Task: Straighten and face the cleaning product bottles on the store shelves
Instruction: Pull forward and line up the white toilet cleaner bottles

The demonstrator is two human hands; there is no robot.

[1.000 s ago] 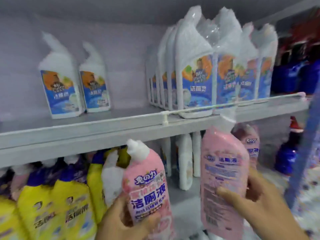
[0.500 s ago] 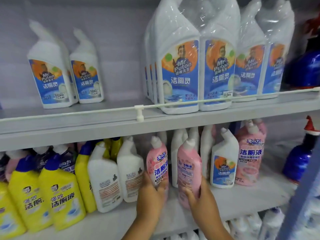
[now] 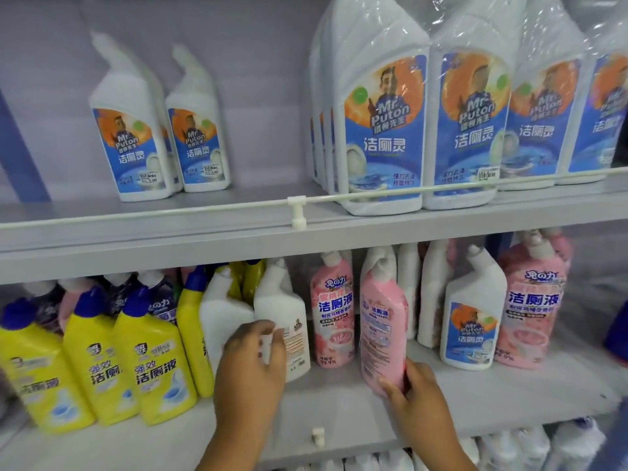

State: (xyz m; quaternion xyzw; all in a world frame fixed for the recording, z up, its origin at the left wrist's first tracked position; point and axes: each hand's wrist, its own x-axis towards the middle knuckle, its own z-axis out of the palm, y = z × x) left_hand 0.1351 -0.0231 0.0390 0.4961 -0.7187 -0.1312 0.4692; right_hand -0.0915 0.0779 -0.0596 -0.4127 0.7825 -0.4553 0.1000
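On the lower shelf (image 3: 492,399) my right hand (image 3: 419,394) grips the base of a pink bottle (image 3: 382,329) that stands upright with its back label facing out. Just left of it stands a second pink bottle (image 3: 334,311), front label forward, with no hand on it. My left hand (image 3: 253,356) is blurred and its fingers curl round the left side of a white bottle (image 3: 289,321) whose back label faces out. Another white bottle (image 3: 221,317) stands beside it, partly hidden by my hand.
Several yellow bottles (image 3: 153,362) crowd the lower shelf's left end. A white Mr Puton bottle (image 3: 472,321) and a wrapped pink pack (image 3: 530,311) stand at the right. The upper shelf (image 3: 170,232) carries two white bottles (image 3: 136,141) and wrapped packs (image 3: 384,130) behind a thin rail (image 3: 295,200).
Both pink bottles were carried in and set on the lower shelf. My left hand then let go of the front-facing pink bottle and moved left to the white bottle. My right hand still holds its pink bottle.
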